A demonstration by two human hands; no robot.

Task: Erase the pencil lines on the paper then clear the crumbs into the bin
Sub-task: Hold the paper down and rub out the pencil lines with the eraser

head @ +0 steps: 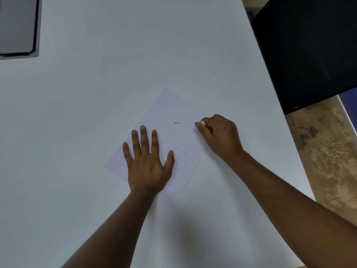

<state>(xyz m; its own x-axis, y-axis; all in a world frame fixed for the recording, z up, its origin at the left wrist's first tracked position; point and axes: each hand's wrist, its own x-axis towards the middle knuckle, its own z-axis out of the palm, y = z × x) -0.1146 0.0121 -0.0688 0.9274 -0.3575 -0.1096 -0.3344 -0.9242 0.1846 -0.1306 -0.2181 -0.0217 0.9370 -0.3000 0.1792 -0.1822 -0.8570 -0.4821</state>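
A white sheet of paper (170,120) lies tilted on the white table (116,64). Faint wavy pencil lines (185,149) cross its lower half. A small dark crumb (177,123) rests near the sheet's middle. My left hand (147,161) lies flat on the paper's left part, fingers spread, pressing it down. My right hand (218,134) is at the sheet's right edge, fingers closed around a small pale eraser (202,123) whose tip shows between thumb and forefinger, close to the paper.
A black bin (309,51) stands beyond the table's right edge. A grey flat device (17,26) sits at the far left corner. Mottled brown floor (324,151) shows to the right of the table.
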